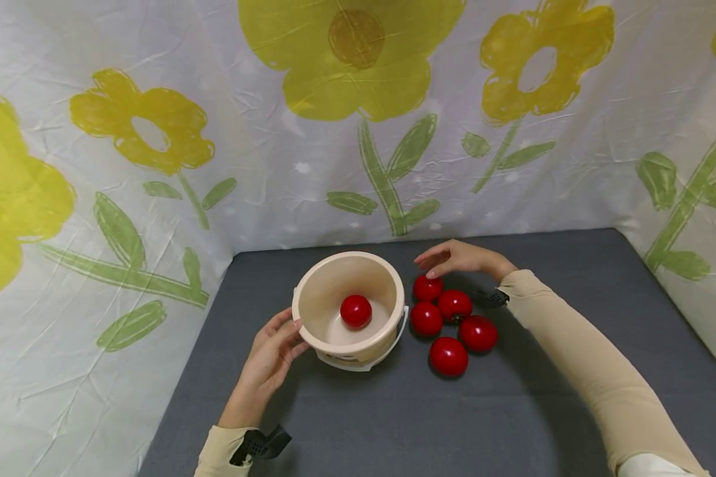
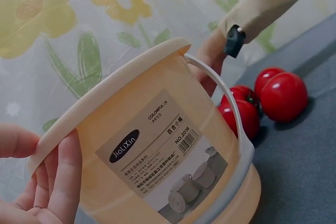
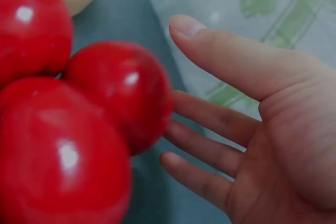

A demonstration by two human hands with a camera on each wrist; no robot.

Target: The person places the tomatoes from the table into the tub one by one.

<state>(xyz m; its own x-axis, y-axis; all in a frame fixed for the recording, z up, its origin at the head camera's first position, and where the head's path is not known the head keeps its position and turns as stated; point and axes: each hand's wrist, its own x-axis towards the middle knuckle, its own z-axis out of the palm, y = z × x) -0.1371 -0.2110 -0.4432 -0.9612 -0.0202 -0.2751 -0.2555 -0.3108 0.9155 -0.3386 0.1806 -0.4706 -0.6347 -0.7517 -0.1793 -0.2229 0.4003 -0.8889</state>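
My left hand [image 1: 268, 364] grips the near left rim of a cream bucket [image 1: 352, 270]. In the left wrist view, its thumb is at the rim's inner side and its fingers lie against the outer wall. One red tomato [image 1: 355, 312] sits on the bucket's floor. To the right, my right hand [image 1: 462, 257] hovers over the farthest tomato [image 1: 427, 289] of a loose group. The right wrist view shows the thumb spread away and the fingers [image 3: 210, 150] extended beside that tomato [image 3: 123, 95], holding nothing; whether the fingertips touch it, I cannot tell.
Several more red tomatoes, including the nearest one [image 1: 449, 357], lie close together right of the bucket. The bucket's pale handle [image 2: 231, 108] hangs down on its right side. A dark grey cloth [image 1: 394, 424] covers the table, and a flowered curtain [image 1: 298, 179] hangs behind.
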